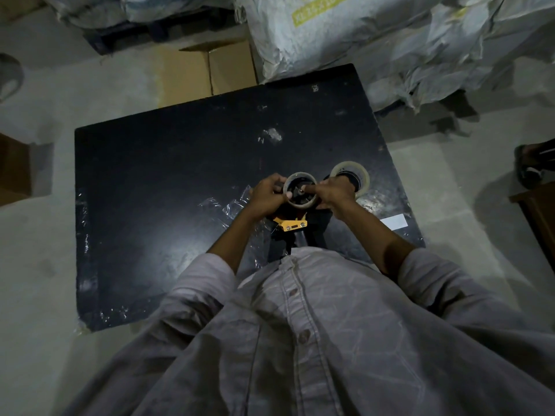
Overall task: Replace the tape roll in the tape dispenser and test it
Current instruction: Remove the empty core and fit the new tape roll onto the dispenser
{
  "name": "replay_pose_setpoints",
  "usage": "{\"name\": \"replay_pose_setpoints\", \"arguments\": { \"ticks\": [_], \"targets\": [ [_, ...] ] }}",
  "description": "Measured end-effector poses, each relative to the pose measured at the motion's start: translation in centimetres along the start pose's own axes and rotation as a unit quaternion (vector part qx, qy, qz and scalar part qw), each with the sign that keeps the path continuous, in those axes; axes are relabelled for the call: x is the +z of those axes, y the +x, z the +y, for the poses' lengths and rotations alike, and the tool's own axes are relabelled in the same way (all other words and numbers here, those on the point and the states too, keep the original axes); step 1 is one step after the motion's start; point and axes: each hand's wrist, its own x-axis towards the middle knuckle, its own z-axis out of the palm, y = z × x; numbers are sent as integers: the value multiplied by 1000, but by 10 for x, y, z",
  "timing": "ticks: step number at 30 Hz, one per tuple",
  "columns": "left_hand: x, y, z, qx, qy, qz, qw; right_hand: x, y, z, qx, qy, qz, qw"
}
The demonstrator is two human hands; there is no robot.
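A thin, nearly bare tape core (pixel 300 177) sits on the black hub of the tape dispenser (pixel 289 225), whose yellow front plate shows below my hands. My left hand (pixel 268 192) grips the core's left rim. My right hand (pixel 335 193) holds its right side, with the forefinger reaching into the hub's centre. A full roll of clear tape (pixel 360 172) lies on the black table (pixel 168 181) just right of my right hand, partly hidden by it.
Crumpled clear tape scraps (pixel 228 205) lie left of the dispenser. A white label (pixel 393 221) is stuck near the table's right edge. Cardboard boxes (pixel 207 70) and large white sacks (pixel 375 40) crowd the floor behind the table.
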Motion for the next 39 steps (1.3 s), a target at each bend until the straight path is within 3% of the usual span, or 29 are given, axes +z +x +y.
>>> {"name": "replay_pose_setpoints", "arguments": {
  "ticks": [4, 12, 20, 39],
  "targets": [
    [-6, 13, -28, 33, 41, -48, 997, -3, -14, -1, 2, 126, -71, 989],
    [22, -8, -16, 74, 73, 78, 992, 2, -14, -3, -5, 94, -48, 994],
    [23, -10, -17, 70, 39, 81, 994, 2, -11, -9, 35, 125, -76, 989],
    [32, -25, -3, 49, 148, 137, 978, 0, -12, -15, 42, 162, -105, 980]
  ]
}}
